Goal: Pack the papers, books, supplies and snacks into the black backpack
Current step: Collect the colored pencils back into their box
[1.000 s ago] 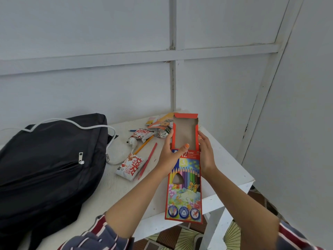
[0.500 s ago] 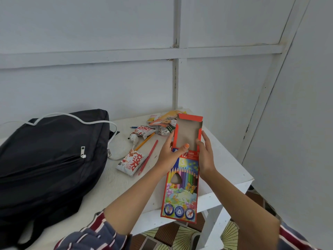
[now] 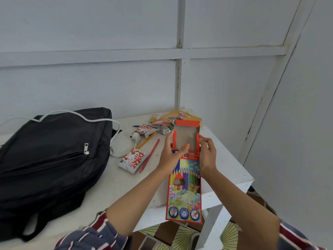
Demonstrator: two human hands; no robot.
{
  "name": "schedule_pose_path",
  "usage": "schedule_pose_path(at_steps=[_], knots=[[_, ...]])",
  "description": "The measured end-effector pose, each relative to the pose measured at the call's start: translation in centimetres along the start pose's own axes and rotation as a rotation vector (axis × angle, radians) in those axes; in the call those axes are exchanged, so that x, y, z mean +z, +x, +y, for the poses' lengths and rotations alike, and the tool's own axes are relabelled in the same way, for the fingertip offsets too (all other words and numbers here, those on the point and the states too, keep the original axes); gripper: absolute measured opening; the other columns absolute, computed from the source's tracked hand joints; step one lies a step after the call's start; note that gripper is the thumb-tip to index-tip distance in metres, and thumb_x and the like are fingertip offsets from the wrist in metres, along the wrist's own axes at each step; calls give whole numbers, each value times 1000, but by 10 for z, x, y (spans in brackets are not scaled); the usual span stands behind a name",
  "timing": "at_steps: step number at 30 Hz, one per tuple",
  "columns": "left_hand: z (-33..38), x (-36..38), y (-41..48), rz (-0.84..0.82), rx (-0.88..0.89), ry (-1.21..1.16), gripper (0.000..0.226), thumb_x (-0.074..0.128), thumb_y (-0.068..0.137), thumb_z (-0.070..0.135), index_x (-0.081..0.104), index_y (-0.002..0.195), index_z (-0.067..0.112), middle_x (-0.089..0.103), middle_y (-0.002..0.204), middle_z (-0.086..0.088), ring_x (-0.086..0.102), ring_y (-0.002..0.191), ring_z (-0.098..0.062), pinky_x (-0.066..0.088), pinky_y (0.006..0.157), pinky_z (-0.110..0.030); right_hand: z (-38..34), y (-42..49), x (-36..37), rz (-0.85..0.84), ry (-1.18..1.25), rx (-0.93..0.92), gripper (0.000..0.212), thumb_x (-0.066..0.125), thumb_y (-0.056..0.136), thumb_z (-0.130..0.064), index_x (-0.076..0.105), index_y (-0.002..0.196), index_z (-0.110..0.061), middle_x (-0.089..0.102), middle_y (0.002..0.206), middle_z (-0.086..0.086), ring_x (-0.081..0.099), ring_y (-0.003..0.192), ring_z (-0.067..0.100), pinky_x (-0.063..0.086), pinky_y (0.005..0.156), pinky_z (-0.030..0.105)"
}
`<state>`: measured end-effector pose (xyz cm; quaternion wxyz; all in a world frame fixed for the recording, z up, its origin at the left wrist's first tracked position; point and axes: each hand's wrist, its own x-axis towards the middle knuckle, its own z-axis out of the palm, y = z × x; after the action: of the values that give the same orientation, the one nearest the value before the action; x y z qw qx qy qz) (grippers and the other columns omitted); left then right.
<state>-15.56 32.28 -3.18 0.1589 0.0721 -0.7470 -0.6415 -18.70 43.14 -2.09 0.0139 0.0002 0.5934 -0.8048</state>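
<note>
A colourful coloured-pencil box [image 3: 184,193] with its orange top flap standing open is held upright above the table's front right part. My left hand [image 3: 171,154] grips its left edge near the top, thumb across the front. My right hand [image 3: 208,154] pinches the right edge by the flap. The black backpack [image 3: 48,159] lies flat on the left of the white table [image 3: 230,170], its zip closed. Between backpack and box lie a red-and-white snack packet [image 3: 132,160], a red pencil [image 3: 150,155] and an orange pencil [image 3: 146,140].
More snack packets [image 3: 146,129] and an orange wrapper [image 3: 173,117] crowd the table's back corner near the wall. A white cable [image 3: 100,120] loops over the backpack to a plug [image 3: 135,137]. The table's right edge drops to a patterned floor [image 3: 173,237].
The box has tipped back to nearly upright and moved slightly right in the view. Both hands keep the same hold near the open flap.
</note>
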Motion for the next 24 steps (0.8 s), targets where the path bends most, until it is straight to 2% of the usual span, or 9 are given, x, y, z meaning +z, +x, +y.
schedule_pose_path(at_steps=[3,4,6,8,12,15,18,20,24], knots=[[3,-2,-2,20,-9,56,63,63,86,33,29,139,25,37,124,19,39,100,11,41,77,-1,5,0,0,30,-25,15,15,45,98,-23,48,86,-14,63,80,3,65,67,17,53,55,25],[1,-2,-2,34,-12,75,62,63,86,36,31,137,24,37,126,18,37,105,8,39,81,-2,7,-1,0,35,-38,23,17,45,98,-24,46,84,-13,63,79,3,65,65,17,52,54,25],[-3,-4,-1,60,-44,88,61,64,82,43,34,132,25,41,133,12,40,118,-2,39,96,-19,10,-1,1,35,-52,44,21,44,98,-24,43,81,-13,61,76,4,64,63,17,52,54,26],[-5,-5,-2,90,-83,83,60,65,81,45,36,129,24,47,129,5,47,117,-12,42,94,-28,10,-1,3,13,-55,64,22,44,98,-24,41,79,-13,60,75,5,63,62,17,52,54,25],[-8,-10,0,164,-133,101,61,61,85,43,34,133,18,41,138,0,40,127,-18,33,94,-26,8,0,5,-144,-99,137,12,46,98,-25,47,101,-13,64,89,6,66,64,15,52,51,22],[-10,-10,1,204,-132,108,56,61,87,40,36,130,15,41,140,-1,42,116,-11,36,92,-25,11,0,8,-190,-162,135,22,47,97,-24,43,114,-11,63,106,10,67,68,16,52,49,21],[-14,-10,1,208,-135,151,55,60,88,40,36,129,13,44,134,0,41,108,-6,38,88,-24,16,2,11,-171,-225,123,20,48,97,-20,42,111,-8,64,89,1,66,68,18,56,59,28],[-19,-12,3,199,-167,193,53,59,88,43,38,127,13,44,134,-2,48,114,-13,45,92,-30,15,8,10,-198,-291,135,18,51,95,-17,43,109,-10,66,93,7,67,72,21,56,68,34],[-22,-27,10,208,-219,354,38,58,91,30,50,120,7,44,123,-10,49,105,-17,43,84,-28,13,26,6,-302,-525,157,32,57,89,-9,46,119,-9,62,97,15,64,71,19,51,61,25]])
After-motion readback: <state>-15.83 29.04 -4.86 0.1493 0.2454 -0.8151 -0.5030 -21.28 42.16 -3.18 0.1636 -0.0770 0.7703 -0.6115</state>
